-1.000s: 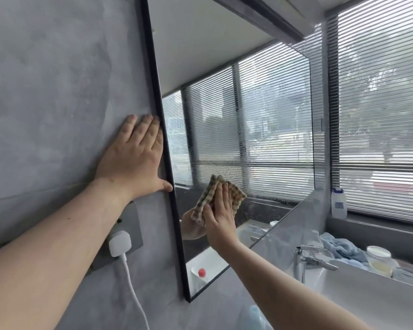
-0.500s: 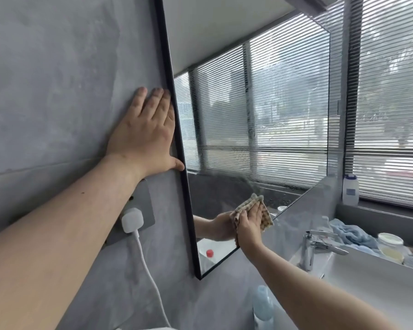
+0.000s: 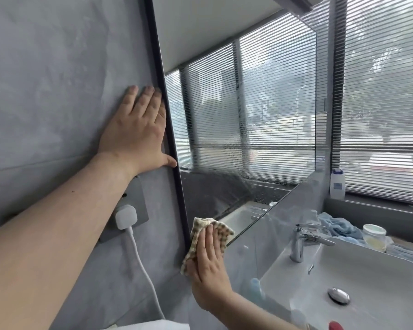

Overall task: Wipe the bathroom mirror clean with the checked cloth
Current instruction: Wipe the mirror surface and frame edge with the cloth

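Note:
The black-framed mirror (image 3: 248, 120) hangs on the grey wall and reflects slatted blinds; a hazy smear shows in its lower part. My right hand (image 3: 208, 260) presses the brown-and-cream checked cloth (image 3: 218, 228) flat against the mirror's lower left corner, fingers straight over it. My left hand (image 3: 138, 129) lies flat on the wall beside the mirror's left frame, thumb touching the frame.
A white plug and cable (image 3: 126, 216) sit in a grey socket below my left arm. A white basin (image 3: 358, 279) with a chrome tap (image 3: 303, 239) is at lower right. A white bottle (image 3: 337, 183), a jar (image 3: 374, 236) and a blue towel (image 3: 339, 226) sit by the window.
My right hand has slid the cloth down the mirror from mid-height to the lower left corner. My left hand has stayed flat on the wall by the frame.

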Demonstrator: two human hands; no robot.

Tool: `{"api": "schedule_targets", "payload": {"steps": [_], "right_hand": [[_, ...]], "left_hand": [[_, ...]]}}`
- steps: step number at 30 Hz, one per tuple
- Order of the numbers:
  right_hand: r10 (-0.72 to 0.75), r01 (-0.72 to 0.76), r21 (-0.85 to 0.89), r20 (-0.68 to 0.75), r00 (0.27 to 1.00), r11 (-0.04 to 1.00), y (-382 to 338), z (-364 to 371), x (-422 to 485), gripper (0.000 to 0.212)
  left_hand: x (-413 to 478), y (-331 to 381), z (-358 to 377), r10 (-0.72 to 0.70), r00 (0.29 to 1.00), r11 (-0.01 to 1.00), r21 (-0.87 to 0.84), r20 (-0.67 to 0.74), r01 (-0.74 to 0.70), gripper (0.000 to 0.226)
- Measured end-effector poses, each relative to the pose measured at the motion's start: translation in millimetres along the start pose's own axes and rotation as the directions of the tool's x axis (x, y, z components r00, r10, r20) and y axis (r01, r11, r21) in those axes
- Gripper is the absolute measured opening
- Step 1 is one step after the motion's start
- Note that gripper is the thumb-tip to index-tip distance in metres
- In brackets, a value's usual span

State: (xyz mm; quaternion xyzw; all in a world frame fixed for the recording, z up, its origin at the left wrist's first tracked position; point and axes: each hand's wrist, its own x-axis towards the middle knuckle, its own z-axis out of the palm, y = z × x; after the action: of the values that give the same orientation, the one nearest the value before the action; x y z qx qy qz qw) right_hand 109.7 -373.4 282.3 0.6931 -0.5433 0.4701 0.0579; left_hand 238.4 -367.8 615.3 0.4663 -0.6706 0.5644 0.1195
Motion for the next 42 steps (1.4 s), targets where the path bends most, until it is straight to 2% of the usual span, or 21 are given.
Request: {"api": "schedule_targets", "payload": {"steps": [4,7,11,14,20,24,28,32,34,36,42], "right_hand": [[-0.119,0.114,-0.076,-0.065,0.991,0.991,10.2,-5.5,12.9,0.075],[-0.175,0.163,-0.102,-0.118,0.977,0.981,-9.3,-31.6,59.3,0.077],[-0.075,0.063,-0.068,-0.182,0.980,0.996,-53.9,-67.0,126.9,0.084],[-0.042,0.028,-0.069,-0.204,0.978,0.997,-65.6,-74.7,138.8,0.086],[0.089,-0.088,0.011,-0.153,0.984,0.996,-32.1,-32.3,79.4,0.087],[0.208,-0.210,-0.005,-0.107,0.972,0.978,-11.0,18.1,13.0,0.092],[0.234,-0.240,-0.069,-0.093,0.968,0.968,2.5,38.6,-23.2,0.096],[0.151,-0.156,-0.209,-0.041,0.988,0.965,13.4,32.5,-28.2,0.092],[0.095,-0.093,-0.222,-0.002,0.996,0.971,11.9,19.4,-14.0,0.087],[0.045,-0.042,-0.172,0.013,0.999,0.984,0.2,-1.1,13.6,0.084],[0.014,-0.012,0.015,-0.137,0.991,1.000,-47.9,-80.0,125.5,0.072]], "left_hand": [[-0.3,0.3,1.4,0.000,1.000,1.000,-0.014,-0.016,0.000,0.134],[0.4,0.1,2.4,0.004,0.999,1.000,-0.015,-0.032,-0.004,0.135],[2.1,-0.5,3.0,0.003,0.999,0.999,-0.038,-0.049,-0.005,0.135],[2.8,-0.5,4.9,0.008,0.999,1.000,-0.018,-0.054,-0.009,0.133],[3.1,-0.9,4.7,-0.003,0.998,0.999,-0.035,-0.059,0.000,0.133],[1.5,-0.2,2.4,-0.008,0.999,0.999,-0.032,-0.046,0.007,0.133],[0.2,0.1,-3.0,-0.018,1.000,0.999,-0.031,-0.016,0.017,0.132],[-0.2,-0.2,-5.0,-0.025,1.000,0.999,-0.047,0.003,0.025,0.134],[-0.5,-0.4,-4.6,-0.028,1.000,0.998,-0.051,0.013,0.029,0.134],[0.0,-0.2,-3.8,-0.028,1.000,0.998,-0.052,0.011,0.028,0.135],[0.0,-0.5,-2.2,-0.023,1.000,0.997,-0.070,-0.005,0.022,0.135]]}}
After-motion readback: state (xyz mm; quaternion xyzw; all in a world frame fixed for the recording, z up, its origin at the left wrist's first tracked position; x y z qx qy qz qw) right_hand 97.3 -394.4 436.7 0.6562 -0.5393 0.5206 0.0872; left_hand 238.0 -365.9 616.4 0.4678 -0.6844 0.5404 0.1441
